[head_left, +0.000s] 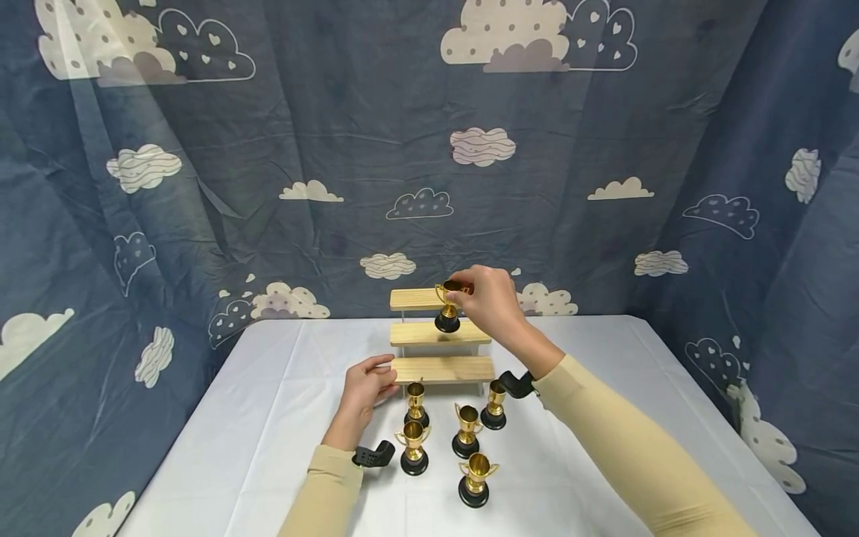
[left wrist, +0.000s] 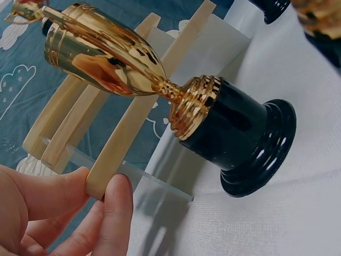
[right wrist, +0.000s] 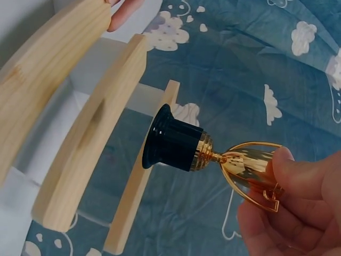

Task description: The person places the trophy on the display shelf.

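Observation:
My right hand (head_left: 494, 300) pinches a small gold trophy cup (head_left: 449, 298) by its bowl, holding it upright in front of the top step of a wooden three-step stand (head_left: 443, 369). In the right wrist view the black base of this trophy (right wrist: 173, 140) shows between the stand's steps and my fingers. My left hand (head_left: 365, 386) pinches the left end of the lowest step (left wrist: 114, 154) between thumb and fingers. Close to the left wrist camera stands another gold trophy (left wrist: 213, 117) with a black base.
Several more gold trophies stand on the white table (head_left: 268, 418) in front of the stand, among them a trophy (head_left: 412, 447) near my left wrist and a front trophy (head_left: 475, 481). A dark blue cloud-print curtain (head_left: 376, 134) hangs behind and at both sides.

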Demonstrator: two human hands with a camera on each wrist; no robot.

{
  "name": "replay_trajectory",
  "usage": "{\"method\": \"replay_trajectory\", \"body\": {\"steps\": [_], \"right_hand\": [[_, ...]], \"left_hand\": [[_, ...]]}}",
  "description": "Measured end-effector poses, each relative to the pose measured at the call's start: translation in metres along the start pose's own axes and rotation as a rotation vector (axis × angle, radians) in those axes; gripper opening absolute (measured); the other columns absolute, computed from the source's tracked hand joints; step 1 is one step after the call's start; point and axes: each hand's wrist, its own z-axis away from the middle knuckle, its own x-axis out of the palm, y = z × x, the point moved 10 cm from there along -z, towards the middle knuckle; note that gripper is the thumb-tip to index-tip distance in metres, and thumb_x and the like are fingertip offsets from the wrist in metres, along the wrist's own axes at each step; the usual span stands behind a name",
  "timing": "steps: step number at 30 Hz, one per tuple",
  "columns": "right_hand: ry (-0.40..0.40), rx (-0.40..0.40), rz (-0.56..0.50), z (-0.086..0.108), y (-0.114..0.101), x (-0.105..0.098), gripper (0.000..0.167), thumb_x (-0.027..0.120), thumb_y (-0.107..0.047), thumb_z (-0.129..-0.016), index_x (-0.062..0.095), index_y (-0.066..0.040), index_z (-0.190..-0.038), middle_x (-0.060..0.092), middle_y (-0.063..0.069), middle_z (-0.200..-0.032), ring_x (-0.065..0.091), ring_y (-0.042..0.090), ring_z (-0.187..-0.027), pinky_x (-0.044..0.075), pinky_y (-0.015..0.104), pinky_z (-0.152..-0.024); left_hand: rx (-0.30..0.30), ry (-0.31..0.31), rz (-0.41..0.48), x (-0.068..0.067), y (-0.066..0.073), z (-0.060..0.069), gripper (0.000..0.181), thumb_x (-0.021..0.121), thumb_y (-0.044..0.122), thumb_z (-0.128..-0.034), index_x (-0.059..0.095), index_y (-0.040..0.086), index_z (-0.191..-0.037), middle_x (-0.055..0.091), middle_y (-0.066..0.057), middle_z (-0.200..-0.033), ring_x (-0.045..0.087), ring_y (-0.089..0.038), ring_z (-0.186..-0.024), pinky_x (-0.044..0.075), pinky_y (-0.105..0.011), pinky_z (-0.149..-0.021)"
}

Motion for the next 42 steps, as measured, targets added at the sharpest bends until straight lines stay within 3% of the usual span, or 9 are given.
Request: {"method": "replay_trajectory", "body": {"steps": [18,25,42], "right_hand": [[-0.068,-0.035,0.015,-0.039,-0.023,0.027,0.021,0.078,-0.021,-0.091,0.078,-0.011,-0.109,0.072,0.003,-0.095,0.064,0.017,-0.082,0.057,0.034,-0.067],[-0.073,-0.042,0.002,-0.052,-0.025,0.034,0.023,0.076,-0.020,-0.092,0.077,-0.010,-0.112,0.072,0.004,-0.099,0.066,0.019,-0.088,0.058,0.034,-0.071],[-0.076,0.008,0.003,-0.081,-0.023,0.056,0.025,0.074,-0.021,-0.094,0.076,-0.009,-0.116,0.073,0.005,-0.104,0.066,0.018,-0.091,0.058,0.032,-0.074]], "left_hand": [[-0.003,-0.002,0.000,-0.001,-0.001,-0.001,0.044,0.070,-0.007,-0.0890,0.063,-0.003,-0.132,0.069,-0.019,-0.102,0.070,-0.015,-0.071,0.064,-0.034,-0.076],[-0.002,0.004,0.001,0.000,-0.001,0.000,0.040,0.072,-0.007,-0.0875,0.068,0.001,-0.127,0.069,-0.013,-0.095,0.070,-0.017,-0.071,0.064,-0.035,-0.074],[0.002,-0.010,0.000,0.000,0.000,-0.002,0.046,0.070,-0.008,-0.0874,0.062,-0.004,-0.133,0.067,-0.014,-0.096,0.071,-0.021,-0.075,0.064,-0.031,-0.071]]}}
